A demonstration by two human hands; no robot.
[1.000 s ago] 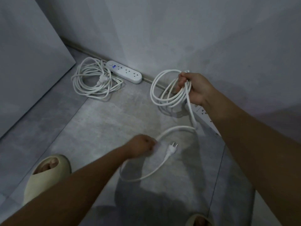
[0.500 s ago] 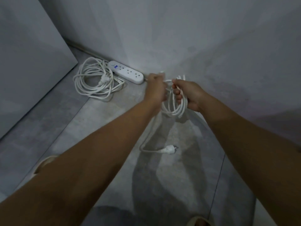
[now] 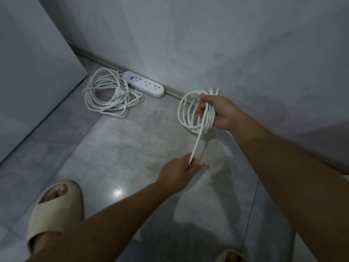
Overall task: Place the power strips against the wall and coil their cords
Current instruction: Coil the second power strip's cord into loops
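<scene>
Writing: power strip (image 3: 144, 84) has a small blue mark beside the round switch at its far-left end, too small to read. Sockets face up along the rest of its white body.
Power strip place: flat on the grey floor (image 3: 113, 148), far and left of centre, with its long back edge against the skirting strip (image 3: 173, 92) at the foot of the wall (image 3: 207, 44).
Floor cord: white floor cord (image 3: 105, 95) lies in loose loops just left of the power strip. Its plug (image 3: 118, 92) rests on top of the loops.
Held cord: white held cord (image 3: 186, 112) hangs in several round loops off the floor, near the wall, to the right of the power strip and apart from it.
Right hand: right hand (image 3: 219, 112) is clenched round the right side of those loops, fingers curled over the bundle.
Left hand: left hand (image 3: 179, 171) is nearer and lower, fingers closed on the free end of the held cord. A taut straight run rises from it to the right hand. Whether the plug sits inside the fist cannot be told.
Around: grey panel (image 3: 28, 72) fills the far left. A beige slipper (image 3: 56, 208) with a foot in it is at near left, and the toe of a second slipper (image 3: 230, 257) is at the bottom edge.
In the way: the right forearm covers the floor along the wall at right, and arm shadows darken the floor below the held cord.
</scene>
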